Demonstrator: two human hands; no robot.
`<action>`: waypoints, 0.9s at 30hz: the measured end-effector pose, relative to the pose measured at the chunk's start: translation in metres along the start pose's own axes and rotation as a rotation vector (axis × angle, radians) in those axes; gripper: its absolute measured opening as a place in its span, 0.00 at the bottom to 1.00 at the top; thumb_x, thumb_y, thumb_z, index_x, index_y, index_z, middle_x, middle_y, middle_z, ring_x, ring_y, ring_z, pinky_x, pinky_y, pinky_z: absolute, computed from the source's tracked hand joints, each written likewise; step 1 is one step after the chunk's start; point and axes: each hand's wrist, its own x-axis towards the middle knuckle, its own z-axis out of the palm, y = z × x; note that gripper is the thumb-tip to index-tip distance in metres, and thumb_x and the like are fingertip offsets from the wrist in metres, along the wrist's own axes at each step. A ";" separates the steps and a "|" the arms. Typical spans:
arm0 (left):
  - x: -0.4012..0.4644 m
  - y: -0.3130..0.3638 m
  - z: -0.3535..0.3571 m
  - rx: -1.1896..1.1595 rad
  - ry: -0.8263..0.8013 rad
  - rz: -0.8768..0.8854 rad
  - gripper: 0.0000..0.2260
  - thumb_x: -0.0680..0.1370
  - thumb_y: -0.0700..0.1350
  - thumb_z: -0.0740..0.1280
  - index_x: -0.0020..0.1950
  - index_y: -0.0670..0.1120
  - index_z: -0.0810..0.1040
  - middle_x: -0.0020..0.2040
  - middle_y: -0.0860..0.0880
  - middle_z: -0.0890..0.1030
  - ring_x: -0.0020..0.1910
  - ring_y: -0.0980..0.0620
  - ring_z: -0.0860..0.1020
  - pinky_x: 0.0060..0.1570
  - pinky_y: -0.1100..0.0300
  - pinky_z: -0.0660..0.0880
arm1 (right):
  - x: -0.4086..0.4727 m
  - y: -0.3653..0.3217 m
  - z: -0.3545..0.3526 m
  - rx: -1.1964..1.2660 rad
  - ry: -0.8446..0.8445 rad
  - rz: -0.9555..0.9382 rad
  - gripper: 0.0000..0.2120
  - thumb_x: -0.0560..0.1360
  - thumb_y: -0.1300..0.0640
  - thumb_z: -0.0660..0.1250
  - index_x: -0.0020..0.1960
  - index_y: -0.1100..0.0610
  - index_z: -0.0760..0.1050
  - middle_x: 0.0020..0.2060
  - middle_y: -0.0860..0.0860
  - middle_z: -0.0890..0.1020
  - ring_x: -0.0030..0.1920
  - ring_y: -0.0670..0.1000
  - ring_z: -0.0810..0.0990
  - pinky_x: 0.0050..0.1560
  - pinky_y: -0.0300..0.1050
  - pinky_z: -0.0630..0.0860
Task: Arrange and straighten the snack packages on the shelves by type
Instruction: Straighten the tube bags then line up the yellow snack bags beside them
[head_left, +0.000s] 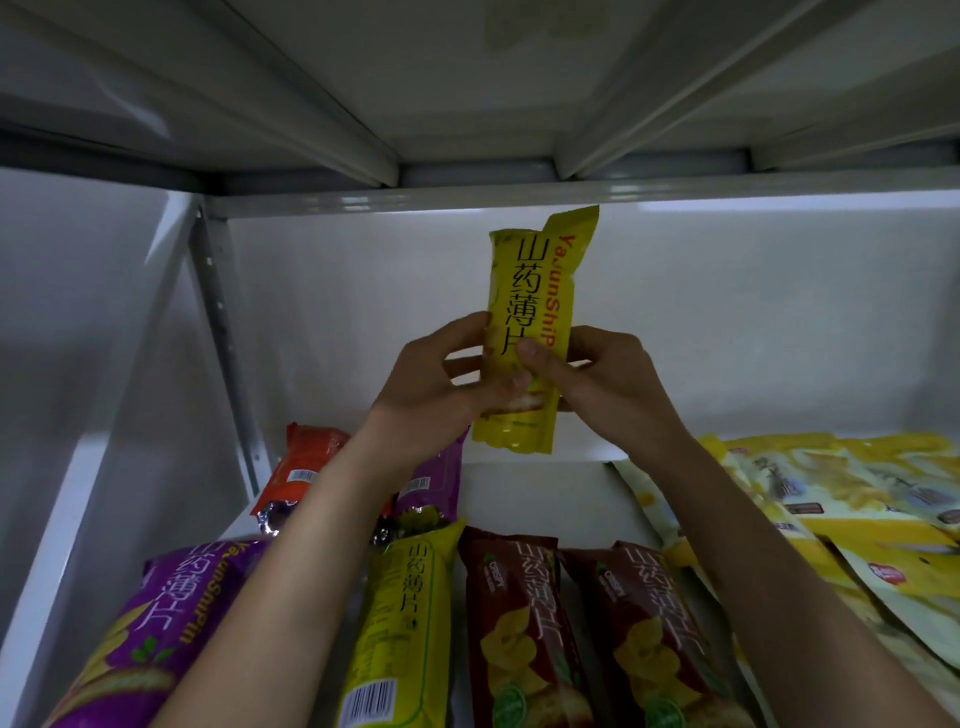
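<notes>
A long yellow snack package (532, 291) stands upright in the air above the white shelf (540, 499). My left hand (441, 384) grips its lower left side and my right hand (608, 384) grips its lower right side, thumb across the front. Below, lying lengthwise on the shelf, are a purple package (171, 629), a second yellow package (400, 623) and two dark red packages (514, 623) (649, 639). Behind my left arm lie an orange package (306, 462) and another purple package (436, 478), partly hidden.
Several flat yellow and white bags (831, 499) lie overlapping on the right of the shelf. The upper shelf's underside (467, 93) hangs close above. A metal upright (218, 332) stands at the back left, and the white back wall (727, 312) is behind the held package.
</notes>
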 end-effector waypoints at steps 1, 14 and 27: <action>-0.001 -0.001 0.000 0.030 -0.016 0.003 0.23 0.76 0.40 0.77 0.70 0.52 0.80 0.62 0.56 0.85 0.63 0.54 0.82 0.60 0.55 0.82 | 0.000 0.000 0.002 0.025 -0.016 0.018 0.18 0.77 0.36 0.70 0.54 0.49 0.86 0.46 0.47 0.88 0.46 0.49 0.89 0.49 0.53 0.86; -0.002 -0.003 -0.008 -0.031 -0.042 -0.169 0.21 0.76 0.44 0.77 0.69 0.51 0.80 0.59 0.52 0.87 0.55 0.52 0.86 0.55 0.53 0.84 | -0.004 -0.003 0.007 0.306 -0.275 0.098 0.15 0.82 0.54 0.68 0.66 0.59 0.81 0.58 0.53 0.87 0.59 0.52 0.87 0.61 0.51 0.83; 0.001 -0.009 -0.015 -0.133 -0.028 -0.225 0.15 0.78 0.40 0.73 0.64 0.44 0.83 0.57 0.46 0.88 0.58 0.47 0.86 0.65 0.47 0.79 | -0.002 -0.003 -0.008 0.284 -0.301 0.127 0.17 0.79 0.52 0.71 0.65 0.56 0.82 0.57 0.52 0.88 0.58 0.52 0.87 0.58 0.53 0.83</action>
